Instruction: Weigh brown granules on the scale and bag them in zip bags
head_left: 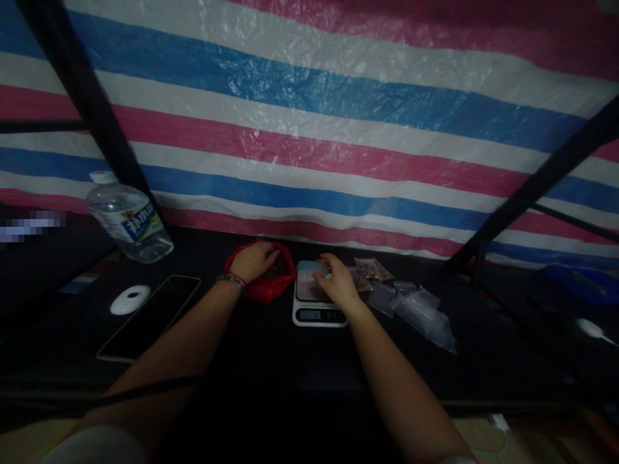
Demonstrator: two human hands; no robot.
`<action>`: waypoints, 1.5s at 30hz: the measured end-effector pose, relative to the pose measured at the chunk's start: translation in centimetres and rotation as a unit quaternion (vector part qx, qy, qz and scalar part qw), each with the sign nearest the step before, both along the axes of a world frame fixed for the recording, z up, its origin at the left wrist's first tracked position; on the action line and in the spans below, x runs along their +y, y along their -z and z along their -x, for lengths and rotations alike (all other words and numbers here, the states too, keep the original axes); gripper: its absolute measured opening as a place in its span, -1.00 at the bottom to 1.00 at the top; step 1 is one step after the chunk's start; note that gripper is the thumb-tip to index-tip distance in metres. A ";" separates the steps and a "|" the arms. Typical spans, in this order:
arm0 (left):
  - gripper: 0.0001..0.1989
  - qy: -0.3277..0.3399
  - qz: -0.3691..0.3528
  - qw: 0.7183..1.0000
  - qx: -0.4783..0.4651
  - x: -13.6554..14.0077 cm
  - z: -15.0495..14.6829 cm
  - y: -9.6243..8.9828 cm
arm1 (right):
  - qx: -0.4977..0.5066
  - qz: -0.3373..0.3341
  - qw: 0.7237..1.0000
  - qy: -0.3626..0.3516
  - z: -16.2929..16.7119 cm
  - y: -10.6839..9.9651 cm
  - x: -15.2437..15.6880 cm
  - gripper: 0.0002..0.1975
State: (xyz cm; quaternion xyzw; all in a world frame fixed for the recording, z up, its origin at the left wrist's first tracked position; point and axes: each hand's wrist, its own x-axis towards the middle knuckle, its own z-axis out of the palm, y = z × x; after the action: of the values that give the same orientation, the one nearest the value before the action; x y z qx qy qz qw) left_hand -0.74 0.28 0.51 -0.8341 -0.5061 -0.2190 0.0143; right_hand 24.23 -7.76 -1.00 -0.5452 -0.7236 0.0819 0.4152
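Observation:
My left hand (pixel 252 261), with a beaded bracelet at the wrist, reaches over the rim of a red plastic bag (pixel 264 293). Its fingers stretch apart onto the brown, crumbly bits (pixel 276 268) inside; the fingertips are partly hidden. Beside the bag stands a white kitchen scale (pixel 320 320) with a metal plate and a small display, too dim to read. Over that plate, my right hand (pixel 338 281) pinches a small clear plastic bag (pixel 319 267) between thumb and fingers. How much this bag contains is unclear.
Right of the scale lie filled small bags (pixel 373 269) and several flat clear bags (pixel 425 316). A phone (pixel 149 317), a white round object (pixel 130 299) and a large clear bottle (pixel 128 219) are at left. Black frame bars and a striped sheet (pixel 309 154) border the black table.

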 end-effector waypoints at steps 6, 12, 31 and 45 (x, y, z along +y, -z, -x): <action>-0.62 0.005 -0.001 0.998 -0.064 0.0 -0.1 0.1 | -0.003 -0.010 0.999 -0.033 1.4 -0.5 -0.8 -0.58; -0.72 0.013 -0.007 0.974 -0.225 -0.2 0.1 0.1 | -0.030 -0.005 0.997 -0.072 3.1 -1.3 -2.0 -0.57; -0.78 0.088 0.384 0.280 -0.875 -4.8 -5.0 -1.8 | 0.125 0.054 0.990 -0.031 7.8 -0.3 -3.5 -0.72; -0.74 0.088 0.350 0.405 -0.840 -5.2 -6.0 -0.9 | 0.155 0.081 0.985 0.001 8.2 -0.5 -3.4 -0.74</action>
State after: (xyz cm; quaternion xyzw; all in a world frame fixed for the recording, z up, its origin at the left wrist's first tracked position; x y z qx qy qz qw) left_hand 5.26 -4.96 1.45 -0.2035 -0.2204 -0.6135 -0.7305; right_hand 16.03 -11.17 -0.54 -0.5590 -0.6408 0.2230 0.4766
